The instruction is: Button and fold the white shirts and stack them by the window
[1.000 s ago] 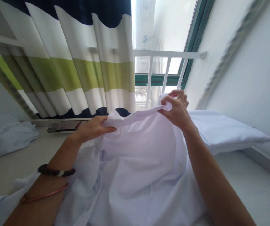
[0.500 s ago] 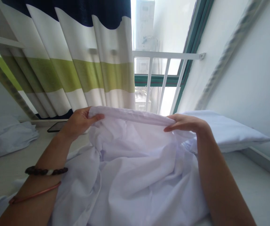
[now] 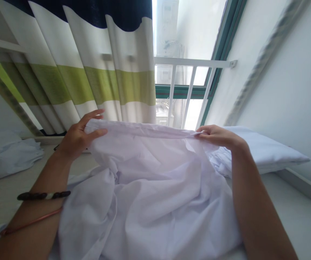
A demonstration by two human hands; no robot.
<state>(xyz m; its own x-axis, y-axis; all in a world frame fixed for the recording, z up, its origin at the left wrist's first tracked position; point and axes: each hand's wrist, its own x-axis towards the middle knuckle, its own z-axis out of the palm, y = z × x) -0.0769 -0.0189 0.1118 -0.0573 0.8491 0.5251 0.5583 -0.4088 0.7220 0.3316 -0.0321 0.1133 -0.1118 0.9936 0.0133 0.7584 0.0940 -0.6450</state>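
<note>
Left hand [image 3: 76,139] and right hand [image 3: 217,137] each pinched the cloth [image 3: 150,180] by its edge; even tension would have held it straight.

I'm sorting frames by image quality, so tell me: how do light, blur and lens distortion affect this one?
Head view: the window is blown out to white glare; backlit, the white cloth shows only faint fold shadows; the wall strip at right is smeared; the wide lens slants the curtain; left hand and right hand, gripping the cloth's edge, are sharp.
</note>
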